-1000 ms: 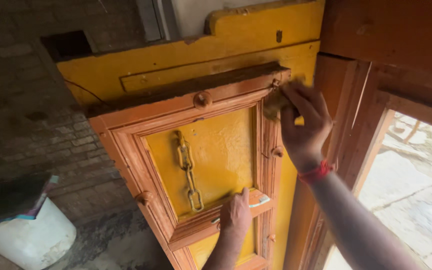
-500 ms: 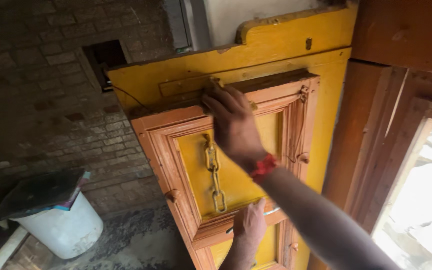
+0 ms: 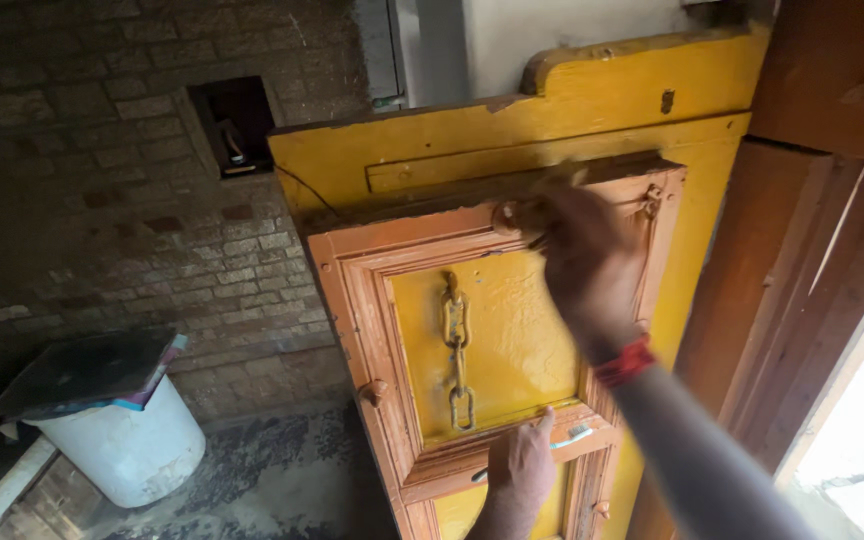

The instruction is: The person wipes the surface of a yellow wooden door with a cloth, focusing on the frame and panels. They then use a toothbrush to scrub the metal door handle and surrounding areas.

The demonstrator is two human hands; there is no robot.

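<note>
A yellow wooden door (image 3: 512, 330) with an orange frame (image 3: 352, 300) leans in front of me. A short chain (image 3: 457, 350) hangs on its panel. My right hand (image 3: 582, 250), blurred and wearing a red wrist thread, presses on the frame's top rail near a round knob (image 3: 505, 215). A small tan piece, likely sandpaper (image 3: 562, 182), shows at its fingertips. My left hand (image 3: 520, 465) grips the lower cross rail, with a pale strip (image 3: 574, 435) sticking out beside its fingers.
A white bucket (image 3: 127, 450) with a dark lid stands low left against a brick wall (image 3: 82, 220) that has a small dark niche (image 3: 232, 125). A brown door jamb (image 3: 802, 270) and a bright opening lie to the right.
My right hand has slid left along the top rail, from the right corner to the middle. My left hand stays on the lower rail. The view has shifted.
</note>
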